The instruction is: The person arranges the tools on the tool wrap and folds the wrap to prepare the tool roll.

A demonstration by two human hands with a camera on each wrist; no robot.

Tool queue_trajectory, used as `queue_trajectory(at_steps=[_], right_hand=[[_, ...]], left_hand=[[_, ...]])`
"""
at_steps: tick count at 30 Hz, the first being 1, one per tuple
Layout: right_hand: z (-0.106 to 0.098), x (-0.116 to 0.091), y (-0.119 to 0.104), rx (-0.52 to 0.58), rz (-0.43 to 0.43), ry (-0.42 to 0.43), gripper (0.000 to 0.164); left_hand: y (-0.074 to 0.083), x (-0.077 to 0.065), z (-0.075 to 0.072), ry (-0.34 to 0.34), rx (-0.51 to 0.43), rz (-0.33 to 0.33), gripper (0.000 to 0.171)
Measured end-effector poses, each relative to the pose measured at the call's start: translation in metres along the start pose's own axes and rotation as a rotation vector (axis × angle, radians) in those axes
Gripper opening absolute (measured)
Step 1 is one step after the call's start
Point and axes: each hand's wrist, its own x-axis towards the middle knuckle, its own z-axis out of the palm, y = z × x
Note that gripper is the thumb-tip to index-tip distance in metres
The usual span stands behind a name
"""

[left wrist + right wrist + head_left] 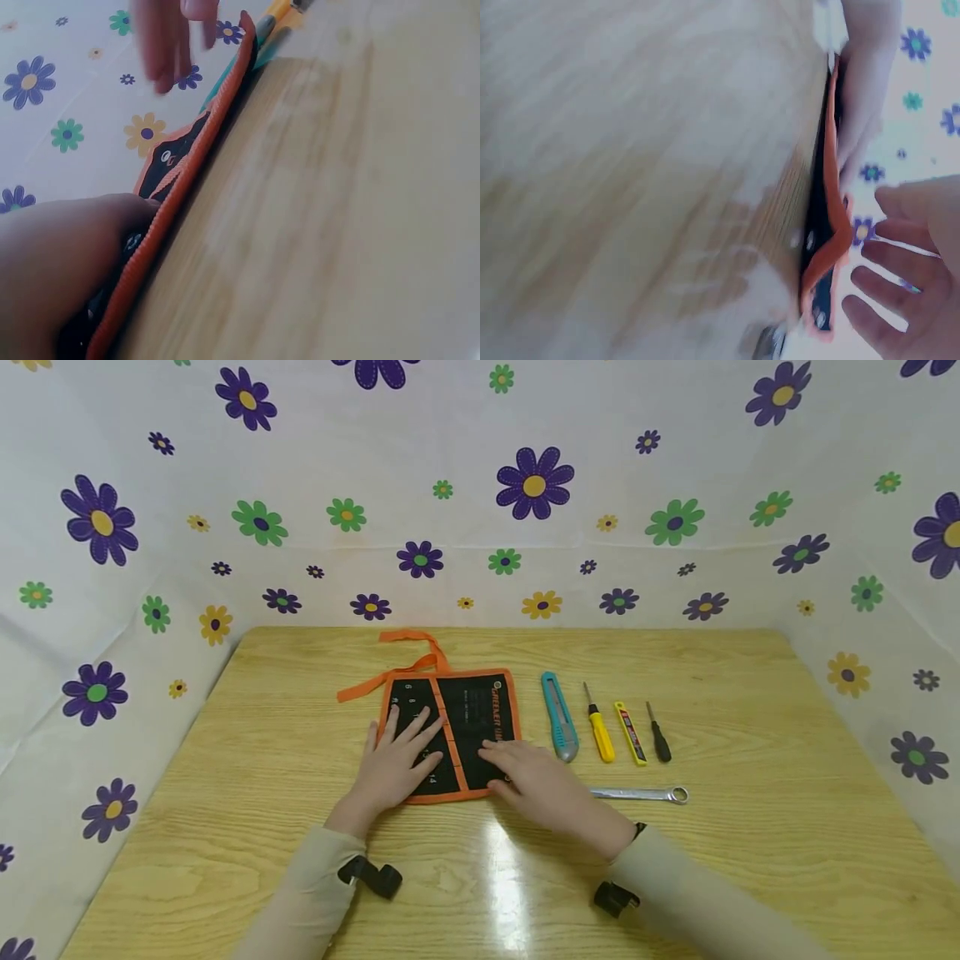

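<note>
Tool pouch (474,702) on the desk (247,827), both hands unclenched, nothing gripped.
My left hand (392,770) lies spread on its left half; my right hand (546,789) reaches over the right edge, fingers extended (contact there unclear). Uneven pressure, I judge, could skid or crease the pouch, its near edge looking wavy; a rightward sweep of my right hand could knock the wrench (641,794) or utility knife (559,718) askew.

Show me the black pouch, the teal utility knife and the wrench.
Black pouch (467,727): head view, black panel right of its orange middle strip.
Teal utility knife (559,717): head view, middle of its body.
Wrench (636,793): head view, visible shank.
</note>
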Motion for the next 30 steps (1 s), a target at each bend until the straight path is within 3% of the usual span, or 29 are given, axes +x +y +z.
queue_trajectory(at_steps=[4,10,17,30], right_hand=[[-0.001,-0.010,0.016,0.026,0.135,0.125,0.042],[-0.002,-0.023,0.034,0.040,0.269,0.196,0.054],[-0.008,-0.026,0.048,0.048,0.384,0.182,0.070],[-0.014,-0.017,0.065,0.069,0.459,0.162,0.067]], left_hand=[[-0.003,-0.001,0.002,0.039,-0.062,0.009,0.058],[-0.006,-0.004,0.004,0.090,-0.108,0.016,0.057],[-0.007,-0.005,0.005,0.108,-0.124,0.023,0.057],[-0.009,-0.005,0.004,0.100,-0.154,0.037,0.056]])
